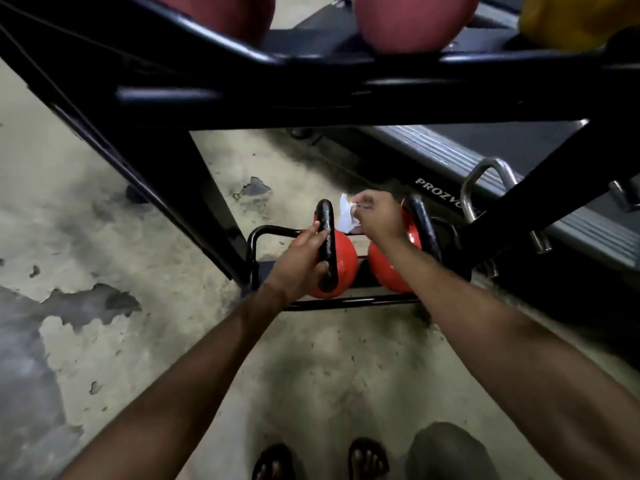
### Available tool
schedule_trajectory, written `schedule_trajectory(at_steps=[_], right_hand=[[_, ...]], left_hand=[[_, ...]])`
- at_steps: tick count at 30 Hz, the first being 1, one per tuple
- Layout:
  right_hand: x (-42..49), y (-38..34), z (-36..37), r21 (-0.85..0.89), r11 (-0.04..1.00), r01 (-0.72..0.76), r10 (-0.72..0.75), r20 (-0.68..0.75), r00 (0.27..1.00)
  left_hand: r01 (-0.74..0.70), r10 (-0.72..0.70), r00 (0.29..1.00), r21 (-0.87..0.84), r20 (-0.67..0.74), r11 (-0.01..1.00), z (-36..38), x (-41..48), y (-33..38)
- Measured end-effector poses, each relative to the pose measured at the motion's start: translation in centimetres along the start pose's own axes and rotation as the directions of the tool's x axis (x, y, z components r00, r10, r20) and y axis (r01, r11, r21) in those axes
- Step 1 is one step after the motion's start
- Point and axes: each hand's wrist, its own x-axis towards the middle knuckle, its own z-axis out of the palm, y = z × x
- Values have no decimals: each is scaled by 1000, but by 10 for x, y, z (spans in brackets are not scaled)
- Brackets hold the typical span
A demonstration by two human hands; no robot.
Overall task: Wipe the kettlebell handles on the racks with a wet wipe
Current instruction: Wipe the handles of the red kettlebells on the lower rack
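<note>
Two red kettlebells with black handles sit side by side on the bottom shelf of a black rack (273, 233). My left hand (303, 259) grips the handle (326, 237) of the left kettlebell (344, 265). My right hand (377, 216) pinches a crumpled white wet wipe (346, 213) in the air between the two handles, just right of the left one. The right kettlebell (384, 268) is partly hidden behind my right forearm; its handle (420, 220) rises behind my right hand.
An upper rack beam (311, 88) crosses overhead, carrying pink kettlebells (412, 22) and a yellow one (571, 19). A treadmill (519, 157) lies behind the rack on the right. A chrome handle (485, 181) shows at right. Worn concrete floor (86, 237); my sandalled feet (322, 459) below.
</note>
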Motion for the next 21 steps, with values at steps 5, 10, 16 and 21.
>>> schedule_trajectory(at_steps=[5, 10, 16, 21], right_hand=[[57, -5, 21, -208, 975, 85, -81, 29, 996], [94, -8, 57, -509, 813, 281, -154, 277, 948], [76, -45, 86, -652, 619, 439, -122, 472, 873], [60, -48, 105, -816, 261, 516, -122, 502, 856]], left_hand=[[-145, 144, 989, 126, 15, 981, 5, 21, -26], [-241, 261, 965, 458, 20, 856, 15, 31, -43], [-199, 198, 978, 560, 62, 804, 11, 36, -36], [-182, 146, 983, 628, 109, 757, 4, 37, -27]])
